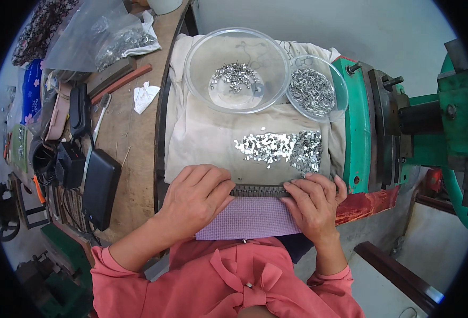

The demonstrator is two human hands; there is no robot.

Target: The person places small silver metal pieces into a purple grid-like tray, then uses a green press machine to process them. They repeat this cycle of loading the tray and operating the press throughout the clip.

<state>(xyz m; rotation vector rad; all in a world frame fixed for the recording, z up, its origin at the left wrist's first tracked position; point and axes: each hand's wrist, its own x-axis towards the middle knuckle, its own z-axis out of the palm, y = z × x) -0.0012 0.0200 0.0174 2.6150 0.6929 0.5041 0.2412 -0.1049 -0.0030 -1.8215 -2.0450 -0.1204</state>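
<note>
A dark metal bar with a row of slots [259, 191] lies crosswise at the near edge of a beige cloth [199, 130]. Around its left end the fingers of my left hand [198, 195] are closed. My right hand [315, 205] grips the other end, thumb on the near side. Just beyond the bar, small flat shiny metal pieces [276, 147] are spread in a patch, close to my right fingertips. Under my wrists and in front of the bar is a purple woven mat [250, 218]. Whether the slots hold any pieces is too small to tell.
Behind the patch stand a large clear bowl [237, 110] with some metal parts and a smaller clear bowl [345, 98] full of them. A green machine [357, 132] borders the right side. On the wooden bench [133, 127] at left lie a black case [100, 188], a toothbrush [102, 112] and bags.
</note>
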